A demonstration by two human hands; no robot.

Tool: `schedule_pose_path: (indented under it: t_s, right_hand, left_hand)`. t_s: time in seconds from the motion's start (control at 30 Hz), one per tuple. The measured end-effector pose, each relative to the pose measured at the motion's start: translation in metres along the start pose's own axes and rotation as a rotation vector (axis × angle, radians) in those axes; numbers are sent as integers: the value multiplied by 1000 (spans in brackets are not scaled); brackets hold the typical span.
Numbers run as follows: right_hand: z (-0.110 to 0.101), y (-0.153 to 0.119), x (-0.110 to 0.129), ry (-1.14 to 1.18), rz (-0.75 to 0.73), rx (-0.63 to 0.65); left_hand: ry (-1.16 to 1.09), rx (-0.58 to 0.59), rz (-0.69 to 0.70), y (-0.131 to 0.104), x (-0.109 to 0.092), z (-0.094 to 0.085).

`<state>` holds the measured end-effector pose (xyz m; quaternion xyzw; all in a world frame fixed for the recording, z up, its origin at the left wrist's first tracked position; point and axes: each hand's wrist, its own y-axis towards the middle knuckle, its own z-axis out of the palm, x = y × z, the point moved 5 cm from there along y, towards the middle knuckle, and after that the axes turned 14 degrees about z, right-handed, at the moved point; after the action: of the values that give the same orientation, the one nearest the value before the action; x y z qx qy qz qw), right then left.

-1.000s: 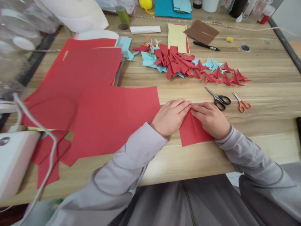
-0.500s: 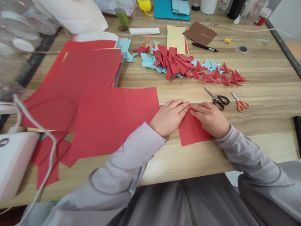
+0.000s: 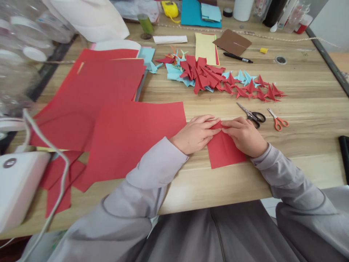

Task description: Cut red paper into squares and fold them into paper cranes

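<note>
A small square of red paper (image 3: 225, 151) with a faint crease down its middle lies on the table near the front edge. My left hand (image 3: 195, 134) is at its upper left, fingers reaching over the top edge and holding it, with a gap between the foremost fingertips. From the right, my right hand (image 3: 245, 135) grips the same top edge, fingertips together close to the left ones. A narrow strip at the top edge shows between the hands. The thumbs are mostly hidden.
Large red sheets (image 3: 131, 142) lie left of my arm. Black-handled scissors (image 3: 253, 115) and orange-handled scissors (image 3: 277, 120) lie beyond my right hand. Folded red paper pieces (image 3: 203, 74) and paper cranes (image 3: 252, 87) are piled behind. A white device (image 3: 23, 185) with a cable stands at left.
My left fingers have spread apart and slid slightly down the paper, showing more of its top edge. My right fingertips have shifted a little at that edge.
</note>
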<state>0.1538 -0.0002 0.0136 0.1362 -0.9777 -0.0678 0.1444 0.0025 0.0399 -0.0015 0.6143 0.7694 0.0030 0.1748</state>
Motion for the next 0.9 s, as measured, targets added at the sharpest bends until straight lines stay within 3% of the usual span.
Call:
schedule_pose_path:
  t_s: [0.2,0.6,0.9]
  right_hand:
    - [0,2,-2,56,6,4]
    - [1,2,-4,44,-8,-18]
    - [3,-2,20,-152,-45,-52]
  left_hand:
    - [-92,2,-12,0,3,-2]
    - [26,-37,-4,1,-4,0]
    - [113,-13,5,5,-12,-3]
